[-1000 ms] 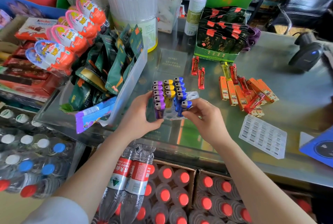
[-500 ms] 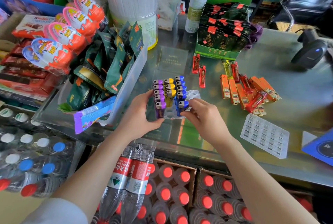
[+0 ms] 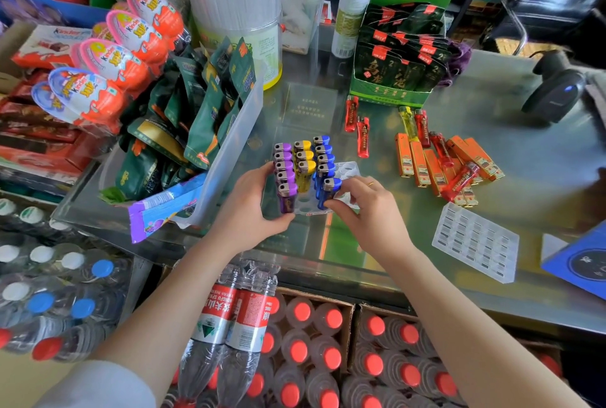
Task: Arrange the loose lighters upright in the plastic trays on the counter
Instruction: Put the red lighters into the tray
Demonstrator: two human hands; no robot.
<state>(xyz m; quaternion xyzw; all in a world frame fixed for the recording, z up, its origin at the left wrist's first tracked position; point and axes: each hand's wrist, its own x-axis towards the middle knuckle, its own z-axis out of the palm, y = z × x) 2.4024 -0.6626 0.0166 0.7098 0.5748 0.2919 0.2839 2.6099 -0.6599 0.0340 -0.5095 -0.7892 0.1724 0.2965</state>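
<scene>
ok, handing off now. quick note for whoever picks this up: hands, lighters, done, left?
Left hand grips the near left side of the tray, at the purple lighters.
Right hand pinches the nearest blue lighter, upright at its slot.
Done: purple, yellow and blue rows stand upright in the tray.
Left: loose orange and red lighters lie flat on the counter; the second tray holds none.

Clear plastic tray (image 3: 344, 169), between both sets of fingers on the desk: upright purple lighters (image 3: 284, 175), yellow lighters (image 3: 304, 163), blue lighters (image 3: 324, 165) in three rows. Loose lighters, flat, well beyond the right fingers: orange (image 3: 423, 161), red (image 3: 362, 137), one yellow (image 3: 408, 122). Second tray (image 3: 475, 242), right of those fingers, unfilled.
</scene>
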